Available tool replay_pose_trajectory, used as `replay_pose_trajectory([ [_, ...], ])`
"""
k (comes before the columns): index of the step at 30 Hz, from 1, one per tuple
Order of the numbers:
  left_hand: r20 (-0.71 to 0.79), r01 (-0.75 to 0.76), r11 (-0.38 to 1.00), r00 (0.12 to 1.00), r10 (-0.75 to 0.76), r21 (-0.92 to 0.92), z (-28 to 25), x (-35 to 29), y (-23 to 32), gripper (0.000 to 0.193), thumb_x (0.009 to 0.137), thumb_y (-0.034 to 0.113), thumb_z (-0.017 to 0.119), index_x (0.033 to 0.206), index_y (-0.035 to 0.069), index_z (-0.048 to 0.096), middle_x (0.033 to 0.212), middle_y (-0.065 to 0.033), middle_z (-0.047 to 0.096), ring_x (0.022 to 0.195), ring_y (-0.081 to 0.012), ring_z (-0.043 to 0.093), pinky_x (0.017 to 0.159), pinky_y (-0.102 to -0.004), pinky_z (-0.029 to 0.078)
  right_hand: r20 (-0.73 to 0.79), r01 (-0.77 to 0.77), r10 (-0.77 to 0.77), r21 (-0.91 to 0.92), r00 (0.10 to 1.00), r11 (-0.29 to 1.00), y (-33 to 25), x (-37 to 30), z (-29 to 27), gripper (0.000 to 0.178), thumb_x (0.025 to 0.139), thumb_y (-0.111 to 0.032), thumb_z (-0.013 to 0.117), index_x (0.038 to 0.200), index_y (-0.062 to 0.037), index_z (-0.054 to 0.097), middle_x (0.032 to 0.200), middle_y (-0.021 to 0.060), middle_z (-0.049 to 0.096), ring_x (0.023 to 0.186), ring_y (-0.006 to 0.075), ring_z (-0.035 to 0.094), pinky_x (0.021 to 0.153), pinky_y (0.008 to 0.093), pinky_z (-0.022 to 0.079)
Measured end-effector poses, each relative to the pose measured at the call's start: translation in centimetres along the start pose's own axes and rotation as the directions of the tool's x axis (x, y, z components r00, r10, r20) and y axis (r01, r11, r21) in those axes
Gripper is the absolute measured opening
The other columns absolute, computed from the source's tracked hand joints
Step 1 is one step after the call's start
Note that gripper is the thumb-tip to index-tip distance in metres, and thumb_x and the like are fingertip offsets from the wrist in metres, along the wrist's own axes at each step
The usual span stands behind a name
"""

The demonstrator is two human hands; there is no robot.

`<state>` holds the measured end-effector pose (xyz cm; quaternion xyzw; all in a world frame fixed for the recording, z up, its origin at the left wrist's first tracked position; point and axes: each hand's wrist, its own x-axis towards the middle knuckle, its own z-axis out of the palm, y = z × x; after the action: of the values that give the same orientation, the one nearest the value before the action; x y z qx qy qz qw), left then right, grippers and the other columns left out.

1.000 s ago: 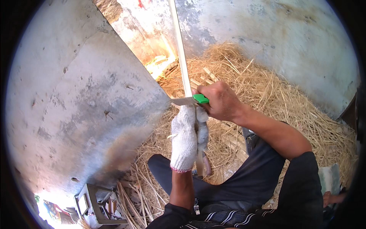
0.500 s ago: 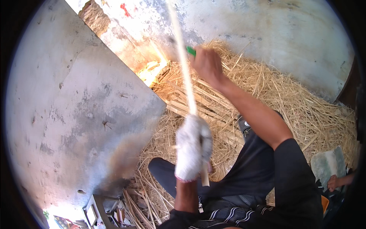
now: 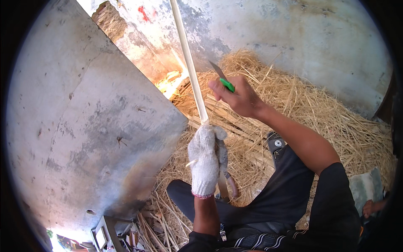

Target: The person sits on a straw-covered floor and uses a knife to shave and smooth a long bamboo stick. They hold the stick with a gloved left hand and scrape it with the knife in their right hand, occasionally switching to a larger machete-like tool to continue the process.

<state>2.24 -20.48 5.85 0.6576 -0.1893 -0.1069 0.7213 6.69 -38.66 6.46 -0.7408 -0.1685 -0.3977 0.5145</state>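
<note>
My left hand [image 3: 204, 161], in a white knit glove, is closed around a long, pale strip of split wood or bamboo [image 3: 189, 63]. The strip rises from my fist toward the top edge, tilted a little to the left; its lower part shows below the glove. A small pale sliver sticks out at the glove's left side. My bare right hand [image 3: 240, 95] grips a knife [image 3: 227, 85] by its green handle. Its blade points up and to the left, just right of the strip and apart from it. A curved, brownish handle-like piece [image 3: 232, 185] shows beside the glove.
Loose straw-like shavings [image 3: 310, 101] and flat strips [image 3: 228, 119] cover the floor. A grey wall [image 3: 92, 117] stands close on the left, another wall behind. At lower left is a dark shelf-like frame [image 3: 107, 231]. Another person's hand [image 3: 371, 208] is by a greenish slab [image 3: 365, 187].
My right hand has come down toward me and slightly right with the knife, whose blade now shows clearly. My left hand keeps its hold; the strip's top leans farther left.
</note>
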Motion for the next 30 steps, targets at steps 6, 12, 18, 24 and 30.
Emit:
replay_pose_trajectory([
  [6, 0.05, -0.018, 0.999, 0.999, 0.017, 0.039, -0.7, 1.0, -1.4, 0.038, 0.104, 0.038, 0.044, 0.096, 0.005, 0.061, 0.056, 0.0009, 0.049, 0.042, -0.0078, 0.043, 0.038, -0.0234, 0.032, 0.134, 0.113, -0.102, -0.083, 0.986, 0.99, -1.9, -0.3, 0.4, 0.04, 0.094, -0.025, 0.065, 0.063, -0.0033, 0.051, 0.052, 0.0011, 0.043, 0.05, 0.0082, 0.039, 0.047, 0.0314, 0.031],
  [12, 0.105, -0.047, 0.999, 0.993, 0.049, -0.017, -1.2, 3.2, -3.4, 0.04, 0.104, 0.037, 0.044, 0.109, 0.001, 0.06, 0.074, -0.0034, 0.059, 0.062, -0.0111, 0.058, 0.054, -0.0242, 0.048, 0.106, 0.134, -0.123, -0.101, 0.987, 0.986, -0.8, -0.2, 0.7, 0.038, 0.092, -0.022, 0.067, 0.062, -0.0032, 0.052, 0.048, 0.0013, 0.042, 0.044, 0.0089, 0.035, 0.043, 0.0327, 0.028],
  [18, 0.04, -0.085, 0.996, 0.996, 0.085, -0.011, -1.2, 4.1, -4.4, 0.037, 0.104, 0.038, 0.044, 0.107, 0.005, 0.059, 0.075, -0.0013, 0.056, 0.064, -0.0097, 0.055, 0.055, -0.0247, 0.049, 0.149, 0.196, -0.173, -0.157, 0.974, 0.968, -0.7, 0.2, 0.4, 0.04, 0.094, -0.024, 0.065, 0.062, -0.0033, 0.054, 0.048, -0.0002, 0.042, 0.044, 0.0096, 0.035, 0.043, 0.0325, 0.029],
  [24, 0.041, 0.019, 0.995, 0.999, -0.015, -0.094, -1.2, 2.7, -2.2, 0.038, 0.104, 0.042, 0.042, 0.098, 0.006, 0.055, 0.064, 0.0038, 0.04, 0.052, -0.0062, 0.038, 0.043, -0.0219, 0.034, 0.043, 0.156, -0.151, -0.163, 0.988, 0.974, -1.4, 0.6, 0.0, 0.039, 0.097, -0.02, 0.059, 0.062, -0.0041, 0.05, 0.047, 0.0011, 0.036, 0.042, 0.0102, 0.032, 0.042, 0.0327, 0.028],
  [30, 0.077, 0.169, 0.967, 0.985, -0.156, -0.193, -1.7, 0.8, 0.6, 0.038, 0.103, 0.043, 0.043, 0.096, 0.009, 0.059, 0.057, 0.0048, 0.04, 0.043, -0.0051, 0.033, 0.039, -0.022, 0.024, 0.181, 0.382, -0.337, -0.394, 0.924, 0.836, -0.4, -0.2, 0.5, 0.015, 0.083, -0.009, 0.063, 0.071, -0.0036, 0.054, 0.054, 0.0105, 0.056, 0.047, 0.0245, 0.061, 0.046, 0.0375, 0.044],
])
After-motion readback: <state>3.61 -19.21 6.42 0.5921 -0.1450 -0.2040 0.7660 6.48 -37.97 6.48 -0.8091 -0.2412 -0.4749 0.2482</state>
